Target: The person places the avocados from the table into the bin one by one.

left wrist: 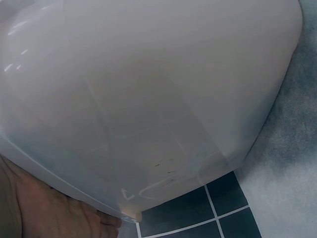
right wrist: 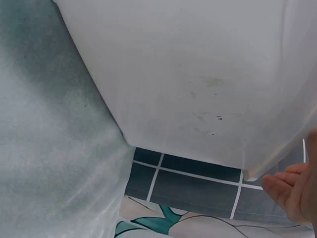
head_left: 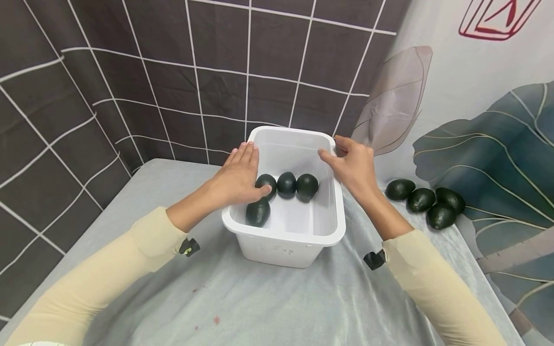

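Observation:
A white plastic tub [head_left: 283, 236] stands on the cloth-covered table with several dark green avocados [head_left: 286, 185] inside, toward its middle and left. My left hand [head_left: 240, 178] lies along the tub's left rim, fingers straight and together, the thumb reaching inward over an avocado [head_left: 258, 212]. At the far right corner of the rim is my right hand [head_left: 357, 166], its thumb over the inside and its loosely bent fingers outside. The right wrist view shows those fingers [right wrist: 285, 186] close beside the rim corner. Both wrist views are mostly filled by the tub's outer wall [left wrist: 148, 99].
Several more avocados [head_left: 441, 216] lie grouped on the grey cloth [head_left: 277, 307] to the right of the tub. A dark tiled-pattern curtain [head_left: 220, 91] hangs behind and to the left. A leaf-patterned sheet [head_left: 497, 158] hangs along the right side.

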A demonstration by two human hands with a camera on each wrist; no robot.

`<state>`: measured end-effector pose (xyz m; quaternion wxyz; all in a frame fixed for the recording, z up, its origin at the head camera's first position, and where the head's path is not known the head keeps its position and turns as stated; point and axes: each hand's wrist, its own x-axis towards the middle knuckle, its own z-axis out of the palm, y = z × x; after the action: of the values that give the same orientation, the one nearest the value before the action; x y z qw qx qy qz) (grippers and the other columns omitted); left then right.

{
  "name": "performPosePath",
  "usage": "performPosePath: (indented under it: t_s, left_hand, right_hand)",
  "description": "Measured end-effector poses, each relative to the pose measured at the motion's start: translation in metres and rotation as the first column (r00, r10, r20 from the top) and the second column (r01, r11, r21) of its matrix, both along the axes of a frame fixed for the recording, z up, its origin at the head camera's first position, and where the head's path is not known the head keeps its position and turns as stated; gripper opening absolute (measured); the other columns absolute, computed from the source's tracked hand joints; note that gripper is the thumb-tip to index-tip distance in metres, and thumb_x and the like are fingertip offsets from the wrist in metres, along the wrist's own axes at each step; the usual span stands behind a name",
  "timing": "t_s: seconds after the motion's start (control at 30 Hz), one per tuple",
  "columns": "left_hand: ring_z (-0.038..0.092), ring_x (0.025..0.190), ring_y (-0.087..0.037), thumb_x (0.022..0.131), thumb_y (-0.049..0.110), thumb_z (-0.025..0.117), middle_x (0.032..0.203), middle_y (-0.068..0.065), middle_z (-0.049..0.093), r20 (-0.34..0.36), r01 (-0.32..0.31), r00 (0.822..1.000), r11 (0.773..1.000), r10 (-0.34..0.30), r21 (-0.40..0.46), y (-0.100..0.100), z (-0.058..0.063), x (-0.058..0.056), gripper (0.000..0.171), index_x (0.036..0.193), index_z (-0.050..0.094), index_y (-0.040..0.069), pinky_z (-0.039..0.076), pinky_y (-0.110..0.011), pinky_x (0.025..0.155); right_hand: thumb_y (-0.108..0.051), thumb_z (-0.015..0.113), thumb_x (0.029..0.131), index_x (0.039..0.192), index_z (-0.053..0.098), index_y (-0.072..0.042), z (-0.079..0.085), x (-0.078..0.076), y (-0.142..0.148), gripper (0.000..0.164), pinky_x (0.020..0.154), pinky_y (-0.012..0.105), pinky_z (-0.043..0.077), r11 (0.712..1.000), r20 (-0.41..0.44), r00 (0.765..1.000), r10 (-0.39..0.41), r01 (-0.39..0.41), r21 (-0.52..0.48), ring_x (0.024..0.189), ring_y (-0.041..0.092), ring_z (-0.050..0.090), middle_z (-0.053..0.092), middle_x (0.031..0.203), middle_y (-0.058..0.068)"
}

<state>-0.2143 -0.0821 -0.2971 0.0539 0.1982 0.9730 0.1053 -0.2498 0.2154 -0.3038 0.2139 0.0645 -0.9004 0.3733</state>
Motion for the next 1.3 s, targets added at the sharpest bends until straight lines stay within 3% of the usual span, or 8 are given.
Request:
performPosePath:
  t_s: [0.6,1.3]
  left_hand:
    - [-0.004,0.179,-0.045,0.107,0.054,0.063,0.188,-0.029,-0.005,-0.007,-0.001,1.0,1.0,0.001,-0.001,0.0,0.0,-0.001,0.112,0.177,0.004,-0.01,0.0,-0.055,0.147]
    - [-0.004,0.179,-0.044,0.107,0.053,0.065,0.188,-0.029,-0.005,-0.006,-0.005,1.0,1.0,0.005,0.009,0.0,0.001,0.001,0.112,0.177,0.004,-0.01,0.0,-0.054,0.147]
  right_hand:
    - [-0.041,0.081,0.102,0.146,0.075,-0.001,-0.002,0.008,0.018,0.059,0.113,0.054,0.062,0.999,0.015,0.999,-0.048,0.048,0.003,0.131,0.039,0.078,0.078,0.143,0.022]
    - [-0.046,0.08,0.102,0.151,0.072,-0.005,-0.007,0.017,0.035,0.064,0.111,0.058,0.062,0.998,0.045,0.997,-0.067,0.068,-0.006,0.128,0.04,0.079,0.078,0.141,0.023]
